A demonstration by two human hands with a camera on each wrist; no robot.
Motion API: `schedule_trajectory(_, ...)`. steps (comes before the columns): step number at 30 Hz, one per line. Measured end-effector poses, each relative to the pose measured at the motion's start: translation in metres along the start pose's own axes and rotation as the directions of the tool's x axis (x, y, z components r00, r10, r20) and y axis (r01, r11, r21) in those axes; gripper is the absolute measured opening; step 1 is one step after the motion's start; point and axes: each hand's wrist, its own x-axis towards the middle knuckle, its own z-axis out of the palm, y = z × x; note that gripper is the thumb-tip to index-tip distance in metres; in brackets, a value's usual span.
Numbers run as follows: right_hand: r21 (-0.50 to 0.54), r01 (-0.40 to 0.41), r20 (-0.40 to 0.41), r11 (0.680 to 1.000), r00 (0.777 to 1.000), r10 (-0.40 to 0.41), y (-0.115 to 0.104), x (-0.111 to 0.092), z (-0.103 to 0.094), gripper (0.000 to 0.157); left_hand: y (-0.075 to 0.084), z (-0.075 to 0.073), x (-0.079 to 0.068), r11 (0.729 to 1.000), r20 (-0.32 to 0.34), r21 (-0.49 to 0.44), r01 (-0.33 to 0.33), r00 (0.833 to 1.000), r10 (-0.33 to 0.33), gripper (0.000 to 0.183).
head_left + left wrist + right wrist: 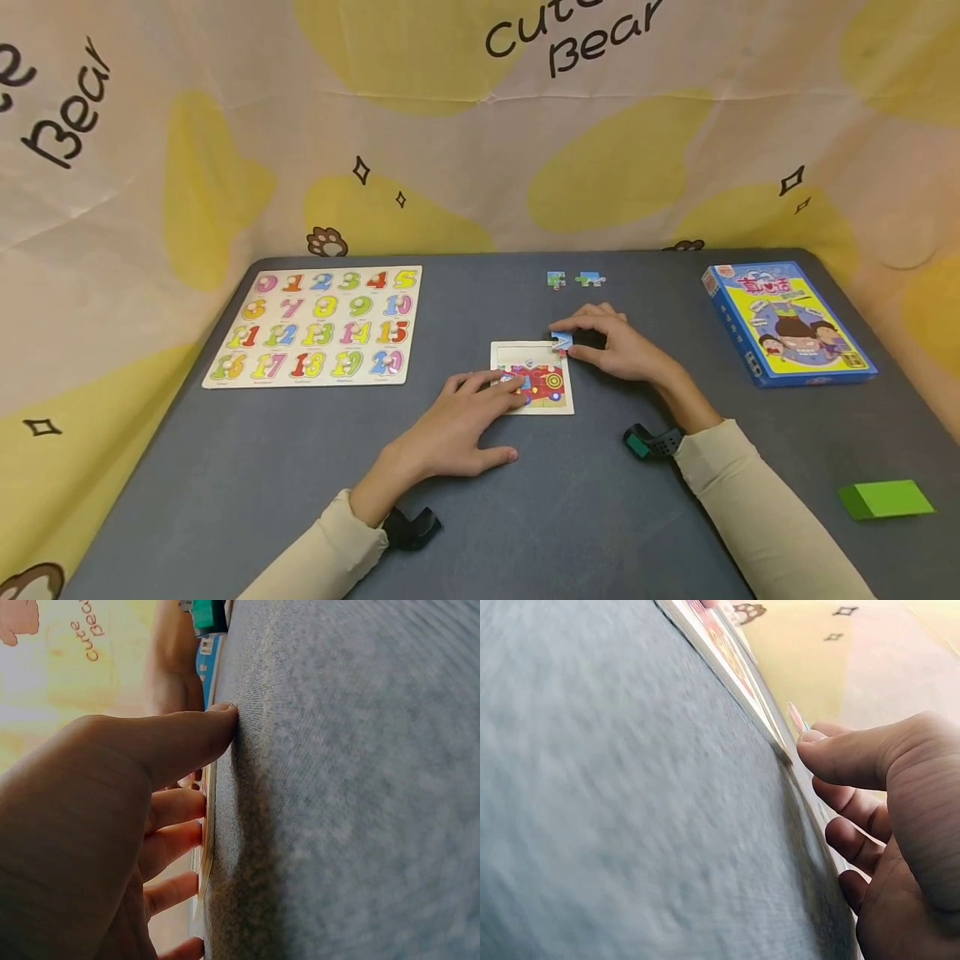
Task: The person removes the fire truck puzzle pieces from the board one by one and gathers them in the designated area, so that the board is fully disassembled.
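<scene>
A white-framed jigsaw tray point(531, 411) lies on the grey table, its lower part filled with a red vehicle picture point(538, 383). My left hand point(468, 421) rests with spread, nearly straight fingers over the tray's left side, covering part of the picture. In the left wrist view its thumb point(187, 735) reaches down to the table. Between thumb and index finger my right hand point(622, 342) pinches a small blue jigsaw piece point(561, 340) over the tray's upper right corner. That piece point(796, 718) shows at the thumb tip in the right wrist view, above the tray's edge.
Two loose jigsaw pieces, one green and blue point(556, 279) and one mostly blue point(591, 279), lie behind the tray. A number board point(415, 333) is at the left, a blue box point(798, 325) at the right. Near the right edge sits a green block point(887, 500).
</scene>
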Motion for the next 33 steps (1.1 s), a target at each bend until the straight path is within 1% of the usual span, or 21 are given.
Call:
schedule_trajectory(5, -0.021, -0.026, -0.056, 0.999, 0.998, 0.025, 0.009, -0.003, -0.009, 0.037, 0.000, 0.000, -0.001, 1.000, -0.013, -0.007, -0.005, 1.000, 0.005, 0.065)
schedule_trajectory(10, -0.046, -0.032, -0.122, 0.998, 0.992, 0.026, 0.023, -0.008, -0.020, 0.037, 0.000, 0.000, -0.001, 1.000, -0.032, -0.013, -0.018, 0.999, 0.017, 0.064)
schedule_trajectory(15, -0.052, -0.069, -0.179, 0.996, 0.982, 0.058, 0.036, -0.012, -0.032, 0.037, 0.001, 0.000, -0.001, 1.000, -0.021, -0.011, -0.012, 1.000, 0.012, 0.065)
schedule_trajectory(20, -0.071, -0.133, -0.228, 0.989, 0.967, 0.113, 0.049, -0.014, -0.041, 0.037, 0.001, 0.000, -0.002, 1.000, -0.018, -0.008, -0.009, 1.000, 0.009, 0.065)
schedule_trajectory(25, -0.089, -0.188, -0.253, 0.978, 0.954, 0.161, 0.059, -0.011, -0.049, 0.037, 0.000, 0.001, -0.002, 1.000, -0.017, -0.011, -0.006, 1.000, 0.006, 0.065)
schedule_trajectory(29, -0.072, -0.231, -0.290, 0.970, 0.936, 0.201, 0.063, -0.007, -0.053, 0.037, 0.000, 0.001, -0.002, 1.000, -0.014, -0.008, -0.003, 1.000, 0.003, 0.066)
schedule_trajectory(33, -0.046, -0.257, -0.329, 0.965, 0.916, 0.228, 0.065, -0.005, -0.055, 0.038, 0.000, 0.001, -0.001, 1.000, -0.017, -0.002, -0.003, 1.000, 0.003, 0.066)
